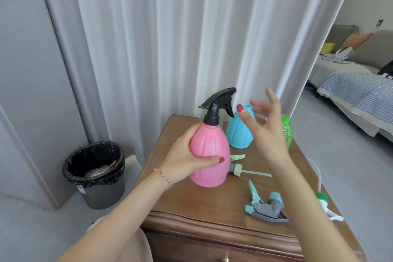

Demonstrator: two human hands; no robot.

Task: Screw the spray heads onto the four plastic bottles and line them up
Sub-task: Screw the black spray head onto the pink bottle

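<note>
The wooden cabinet (212, 208) carries all the task items; a lined bin (94, 173) stands on the floor to its left. The pink bottle (209, 155) is held upright above the cabinet's left half, long axis vertical, with a black spray head (219, 104) seated on its neck, nozzle pointing right and far. The left hand (185, 159) grips the bottle's belly, thumb across the near face and fingers wrapped behind.

The right hand (263, 127) is spread wide and grips nothing, raised just right of the black head and level with it. It partly covers the blue bottle (238, 132), which stands open-necked at the far side; a ribbed green bottle (287, 132) stands right of that, and a pale green bottle (203, 112) shows only in part behind the pink one.

Three loose heads lie on the near half: a pale green one (236, 166) just right of the pink bottle's base, a teal and grey one (264, 206) nearer, and a green and white one (323, 202) at the right edge, partly hidden by the right forearm.

Judgement: one bottle appears capped, though tightness cannot be confirmed. The free right hand is nearer the loose heads, all of which lie below and nearward of its fingers.
</note>
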